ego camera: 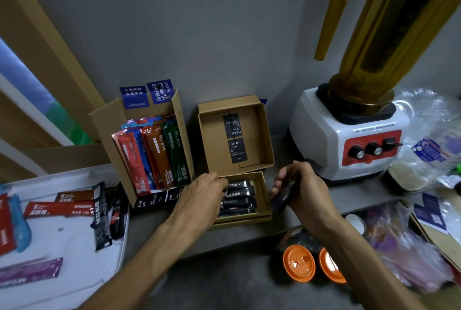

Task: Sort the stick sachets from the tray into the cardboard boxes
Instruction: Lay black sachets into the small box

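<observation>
A white tray (74,259) at the left holds several stick sachets: red (57,209), blue, purple (30,272) and black (102,219). A tall cardboard box (184,135) behind it stands packed with upright coloured sachets (152,155). A flat cardboard box (264,194) with its lid (214,140) raised holds several black sachets (240,199) laid in a row. My left hand (202,197) reaches into this flat box, fingers curled over the black sachets. My right hand (299,185) grips a bunch of black sachets (284,197) just right of the box.
A white and red blender (349,140) with an amber jug stands at the back right. Two orange lids (299,263) lie near the counter's front. Plastic bags and packets (424,155) crowd the right side. A grey wall is close behind the boxes.
</observation>
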